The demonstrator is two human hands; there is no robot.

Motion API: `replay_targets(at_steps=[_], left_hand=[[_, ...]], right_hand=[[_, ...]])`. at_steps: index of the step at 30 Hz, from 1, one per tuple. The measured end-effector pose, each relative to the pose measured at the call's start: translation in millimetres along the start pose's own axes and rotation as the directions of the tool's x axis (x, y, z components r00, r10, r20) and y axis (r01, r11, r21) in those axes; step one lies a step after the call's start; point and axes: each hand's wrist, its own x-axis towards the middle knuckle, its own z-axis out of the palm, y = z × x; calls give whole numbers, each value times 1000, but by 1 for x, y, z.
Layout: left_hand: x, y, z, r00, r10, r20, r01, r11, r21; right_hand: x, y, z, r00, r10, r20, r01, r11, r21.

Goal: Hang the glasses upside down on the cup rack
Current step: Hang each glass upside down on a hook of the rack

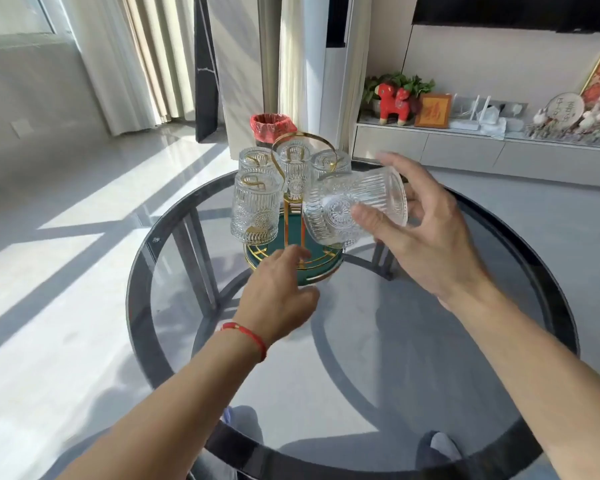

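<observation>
Rack base (321, 271) partly behind left hand (279, 299).

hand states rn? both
Left hand: open, empty, at the cup rack base.
Right hand: closed on a tilted glass beside the rack.

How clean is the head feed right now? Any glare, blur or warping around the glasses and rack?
Head view: hard sunlight from the left paints bright bands on the floor and lays leg shadows through the glass table; the held glass and right hand are slightly motion-soft; the hung glasses stay legible; wide-angle bending curves the table rim and frame edges.
</observation>
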Motion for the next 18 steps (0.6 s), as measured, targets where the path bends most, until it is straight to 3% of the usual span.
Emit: replay_targets(at_steps=[1, 3, 9, 18], left_hand=[[-1, -4, 3, 997, 75, 33, -80, 967, 240], [-1, -7, 9, 986, 125, 111, -159, 910, 383], [1, -9, 16, 968, 121, 221, -215, 853, 475], [3, -16, 18, 961, 97, 258, -217, 842, 494]], right_hand=[[7, -8, 3, 999, -42, 0, 42, 998, -47], [19, -20, 10, 996, -93, 4, 93, 987, -131], [42, -32, 37, 984, -162, 77, 179, 923, -341], [56, -26, 68, 982, -152, 116, 188, 875, -446]])
